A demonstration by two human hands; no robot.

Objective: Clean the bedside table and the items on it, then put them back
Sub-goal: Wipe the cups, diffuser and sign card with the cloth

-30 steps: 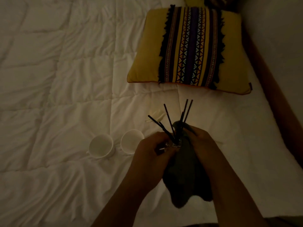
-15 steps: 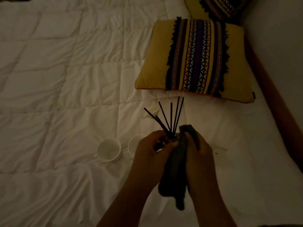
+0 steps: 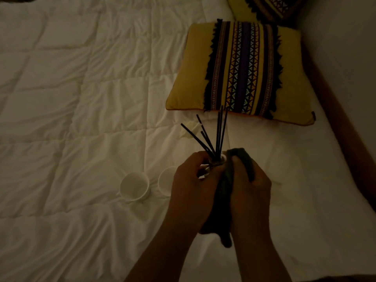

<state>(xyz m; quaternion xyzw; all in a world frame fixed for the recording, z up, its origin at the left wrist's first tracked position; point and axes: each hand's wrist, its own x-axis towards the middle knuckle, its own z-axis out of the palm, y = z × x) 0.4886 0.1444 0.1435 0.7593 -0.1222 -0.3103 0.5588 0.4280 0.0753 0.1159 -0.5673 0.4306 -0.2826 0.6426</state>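
Over the white bed I hold a small reed diffuser bottle (image 3: 216,160) with several dark sticks (image 3: 220,131) fanning upward. My left hand (image 3: 191,184) is wrapped around the bottle. My right hand (image 3: 251,188) grips a dark cloth (image 3: 225,180) pressed against the bottle's right side, and the cloth hangs down between my wrists. Most of the bottle is hidden by my fingers and the cloth. Two white cups lie on the quilt to the left: one cup (image 3: 134,187) fully seen, the second cup (image 3: 165,180) partly behind my left hand.
A yellow cushion (image 3: 240,70) with a dark patterned stripe lies beyond my hands, and a second cushion (image 3: 266,7) shows at the top edge. A small pale object (image 3: 188,131) rests on the white quilt (image 3: 81,98). A brown bed frame (image 3: 333,110) and wall run along the right.
The cloth has bunched tighter in my right hand against the bottle, and the sticks have shifted a little. The view has tilted so the cushions sit lower in the frame.
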